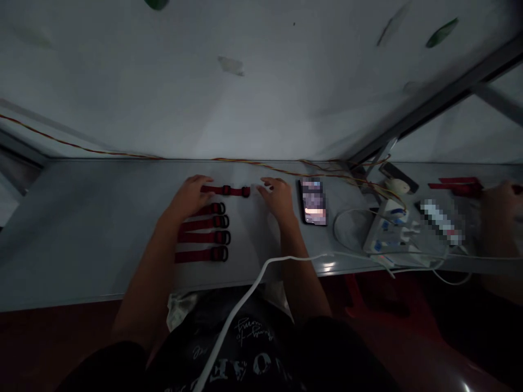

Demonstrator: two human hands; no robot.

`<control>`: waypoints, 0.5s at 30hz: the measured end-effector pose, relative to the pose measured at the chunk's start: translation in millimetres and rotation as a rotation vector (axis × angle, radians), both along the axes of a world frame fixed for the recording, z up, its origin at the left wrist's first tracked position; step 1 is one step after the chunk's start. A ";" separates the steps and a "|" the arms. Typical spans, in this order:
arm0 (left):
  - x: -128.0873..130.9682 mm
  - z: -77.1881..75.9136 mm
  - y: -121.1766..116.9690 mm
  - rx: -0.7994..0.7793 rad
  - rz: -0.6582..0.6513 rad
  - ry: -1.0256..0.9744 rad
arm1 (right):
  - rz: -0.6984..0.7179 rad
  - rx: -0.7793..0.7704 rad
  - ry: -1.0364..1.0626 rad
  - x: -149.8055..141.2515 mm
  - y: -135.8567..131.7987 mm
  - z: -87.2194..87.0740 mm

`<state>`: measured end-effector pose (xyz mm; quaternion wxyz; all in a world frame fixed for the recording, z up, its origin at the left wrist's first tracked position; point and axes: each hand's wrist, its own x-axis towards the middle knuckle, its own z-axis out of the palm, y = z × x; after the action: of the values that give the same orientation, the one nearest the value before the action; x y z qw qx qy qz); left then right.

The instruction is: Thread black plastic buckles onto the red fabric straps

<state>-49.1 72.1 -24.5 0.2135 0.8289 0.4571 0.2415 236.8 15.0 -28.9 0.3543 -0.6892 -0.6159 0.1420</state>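
On the grey table, a red strap (236, 191) with black buckles lies stretched out sideways. Its left end runs between the thumb and fingers of my left hand (191, 197), which look closed on it. My right hand (278, 197) is just right of the strap's other end, thumb and fingers apart, with nothing clearly visible between them. Below the strap, several more red straps (200, 237) lie in a column, their black buckles (221, 237) pointing right. My left hand and forearm cover the left ends of some.
A phone (314, 201) with a lit screen lies right of my right hand. Farther right are a white power strip (386, 228), cables and another phone (441, 220). Another person's hand (500, 204) is near red straps (461, 186). A white cable (245, 299) crosses in front of me.
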 end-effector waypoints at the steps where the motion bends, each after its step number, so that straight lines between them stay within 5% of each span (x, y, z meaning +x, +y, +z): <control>1: 10.0 -0.9 -0.1 -0.020 -0.069 0.016 | -0.015 -0.030 0.015 1.4 -3.7 0.3; 5: 41.8 -5.9 5.7 -0.044 -0.190 0.079 | 0.009 -0.111 0.018 -19.7 -6.9 -5.4; 10: 49.3 -5.1 11.2 -0.034 -0.249 0.077 | -0.002 -0.125 -0.007 -44.6 0.3 -7.7; 15: 47.3 3.9 1.3 -0.028 -0.189 -0.033 | 0.133 -0.042 0.302 -39.5 0.9 1.5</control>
<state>-1.8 73.4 -20.6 0.2544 0.8612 0.3767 0.2274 197.2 15.8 -27.4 0.4182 -0.6248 -0.5968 0.2801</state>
